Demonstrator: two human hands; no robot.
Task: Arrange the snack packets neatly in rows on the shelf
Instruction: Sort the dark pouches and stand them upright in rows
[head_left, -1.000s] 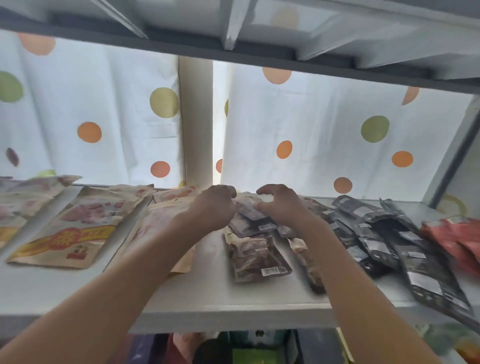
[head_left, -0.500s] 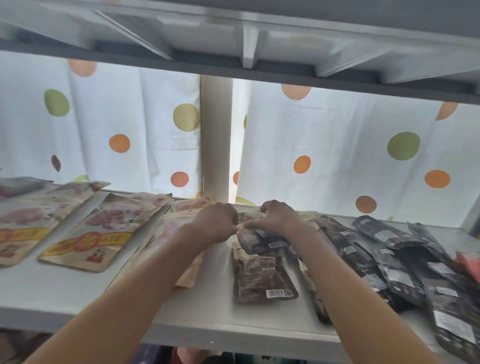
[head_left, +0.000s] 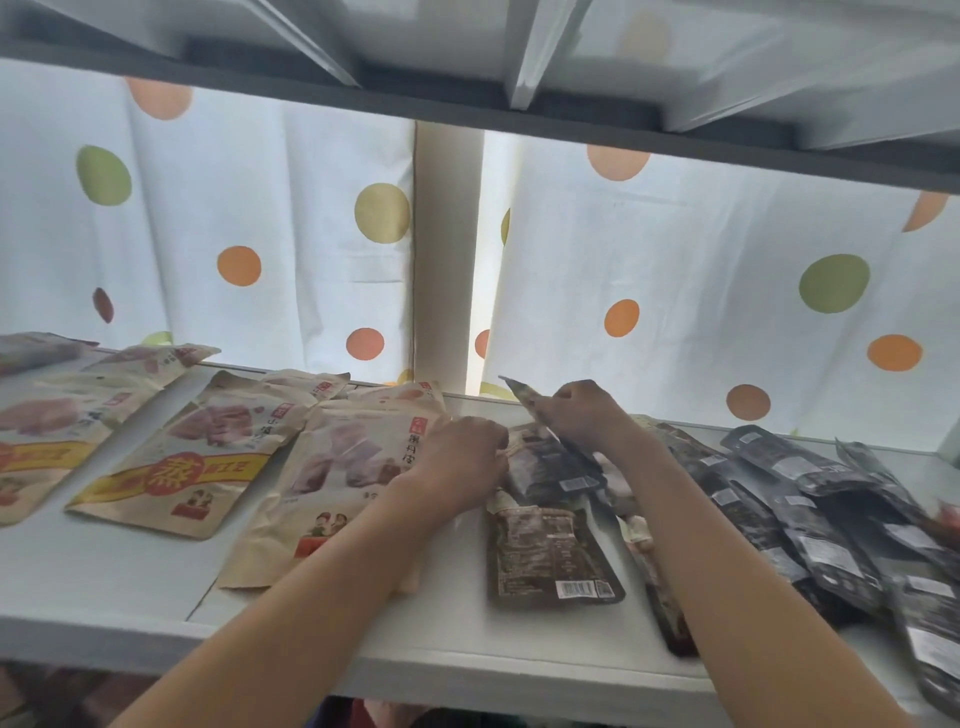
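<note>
Right hand (head_left: 582, 415) pinches a dark packet (head_left: 524, 397) by its end, lifted and tilted up toward 11 o'clock over the brown stack (head_left: 553, 545) mid-shelf. Left hand (head_left: 462, 465) has curled fingers resting at the stack's 9 o'clock edge, touching the back packet; can't tell if it's really gripping. Tan packets (head_left: 182, 457) lie in a row at 9 o'clock, black packets (head_left: 810, 509) overlap at 3 o'clock, all on the white shelf (head_left: 130, 582). Dotted curtain (head_left: 675, 270) hangs behind.
</note>
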